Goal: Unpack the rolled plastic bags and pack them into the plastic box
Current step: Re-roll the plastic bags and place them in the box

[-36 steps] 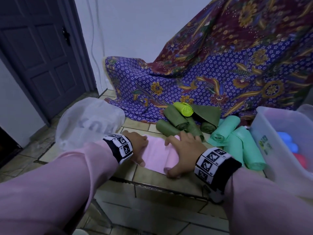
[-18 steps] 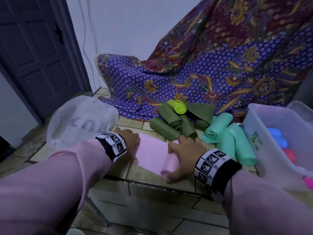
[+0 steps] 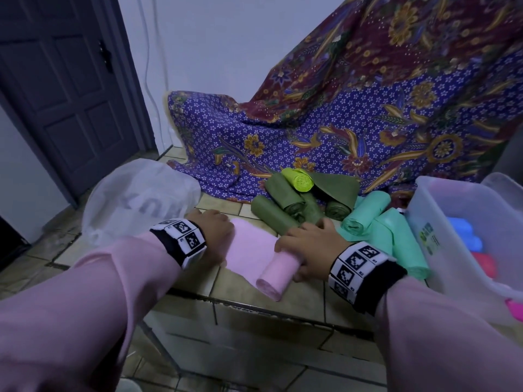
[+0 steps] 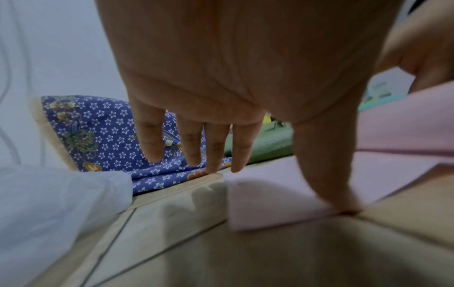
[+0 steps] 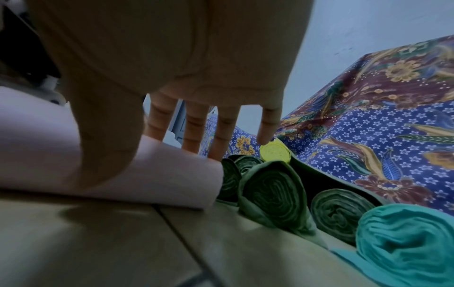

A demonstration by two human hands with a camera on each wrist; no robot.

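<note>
A pink roll of plastic bags (image 3: pixel 276 274) lies partly unrolled on the tiled ledge, and its flat sheet (image 3: pixel 249 247) stretches left. My left hand (image 3: pixel 215 230) lies on the sheet's free end with straight fingers; its thumb (image 4: pixel 326 184) presses a corner of the sheet (image 4: pixel 265 198) down. My right hand (image 3: pixel 308 244) grips the roll (image 5: pixel 159 184), thumb (image 5: pixel 105 155) in front and fingers over the top. The translucent plastic box (image 3: pixel 441 230) stands at the right with blue (image 3: pixel 464 236) and red rolls inside.
Dark green rolls (image 3: pixel 283 199), a lime roll (image 3: pixel 301 181) and mint green rolls (image 3: pixel 396 236) lie just beyond my right hand. A crumpled white plastic bag (image 3: pixel 135 202) sits left. A batik cloth (image 3: pixel 368 123) hangs behind. The ledge edge (image 3: pixel 254 304) drops off near me.
The pink roll under my right hand has moved right and towards me, so more flat sheet lies between my hands. My left hand stays on the sheet's end.
</note>
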